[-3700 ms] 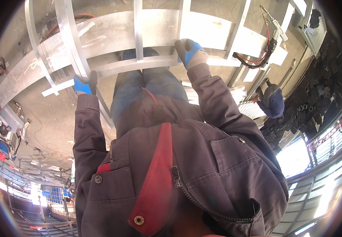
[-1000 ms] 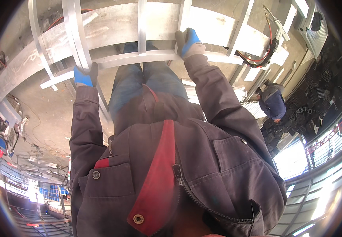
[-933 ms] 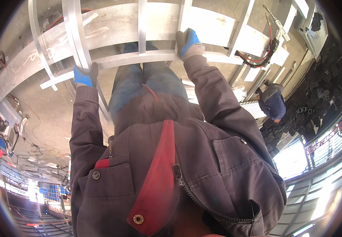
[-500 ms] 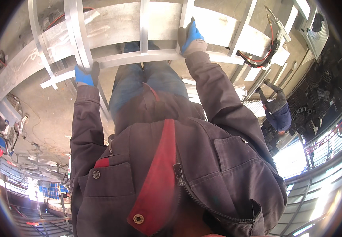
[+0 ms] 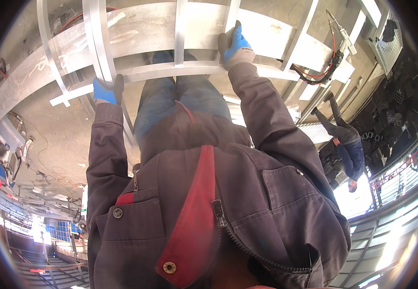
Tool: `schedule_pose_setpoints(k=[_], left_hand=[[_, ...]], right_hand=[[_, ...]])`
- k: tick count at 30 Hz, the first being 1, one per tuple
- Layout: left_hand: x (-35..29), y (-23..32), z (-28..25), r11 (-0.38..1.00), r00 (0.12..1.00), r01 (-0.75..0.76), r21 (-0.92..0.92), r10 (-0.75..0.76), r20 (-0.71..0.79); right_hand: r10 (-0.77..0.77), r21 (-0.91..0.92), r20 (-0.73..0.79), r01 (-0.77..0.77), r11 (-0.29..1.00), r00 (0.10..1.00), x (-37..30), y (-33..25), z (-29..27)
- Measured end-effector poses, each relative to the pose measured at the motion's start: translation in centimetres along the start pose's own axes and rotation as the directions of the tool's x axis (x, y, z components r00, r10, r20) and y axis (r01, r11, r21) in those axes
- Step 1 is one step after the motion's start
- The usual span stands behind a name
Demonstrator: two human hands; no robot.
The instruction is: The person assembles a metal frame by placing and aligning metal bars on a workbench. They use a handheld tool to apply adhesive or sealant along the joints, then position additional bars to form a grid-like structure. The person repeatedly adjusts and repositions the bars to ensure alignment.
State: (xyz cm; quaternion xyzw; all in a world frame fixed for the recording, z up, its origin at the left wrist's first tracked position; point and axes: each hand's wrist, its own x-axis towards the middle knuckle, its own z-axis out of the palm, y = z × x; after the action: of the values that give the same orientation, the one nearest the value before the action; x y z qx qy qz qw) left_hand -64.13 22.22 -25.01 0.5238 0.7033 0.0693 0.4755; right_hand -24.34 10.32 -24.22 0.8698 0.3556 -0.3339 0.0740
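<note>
A ladder-like frame of silvery metal bars [image 5: 164, 72] lies before me, with a long near rail and several crossbars. My left hand [image 5: 107, 91], in a blue and grey glove, is closed round the near end of a thick crossbar [image 5: 94, 41] where it meets the rail. Farther right, my right hand [image 5: 236, 47], gloved alike, grips the frame where another crossbar joins the rail, its thumb pointing away from me. Both palms' contact is hidden by the gloves. Beneath the crossbars runs a wide, pale metal plank [image 5: 136, 30].
A tool with a red hose [image 5: 341, 36] rests at the far right on the frame's side. Beyond it a co-worker [image 5: 346, 144] in dark clothes walks near stacks of dark parts [image 5: 387, 113]. Cables and equipment [image 5: 18, 149] lie on the concrete floor [image 5: 50, 137] to the left.
The frame and both hands have shifted slightly to the right in view, with the grips kept. The co-worker at the right has taken a step and appears farther right and lower.
</note>
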Motion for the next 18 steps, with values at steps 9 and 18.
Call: schedule_pose_setpoints(k=[9,18], left_hand=[[-0.01,-0.04,-0.34,0.989,1.000,-0.009,0.146,0.012,-0.024],[-0.04,0.45,-0.18,0.999,1.000,0.003,0.051,-0.004,0.009]], right_hand=[[-0.013,0.010,0.000,0.013,1.000,1.000,0.16,0.75,-0.03],[-0.050,0.040,-0.058,0.052,0.998,0.997,0.07,0.87,0.30]])
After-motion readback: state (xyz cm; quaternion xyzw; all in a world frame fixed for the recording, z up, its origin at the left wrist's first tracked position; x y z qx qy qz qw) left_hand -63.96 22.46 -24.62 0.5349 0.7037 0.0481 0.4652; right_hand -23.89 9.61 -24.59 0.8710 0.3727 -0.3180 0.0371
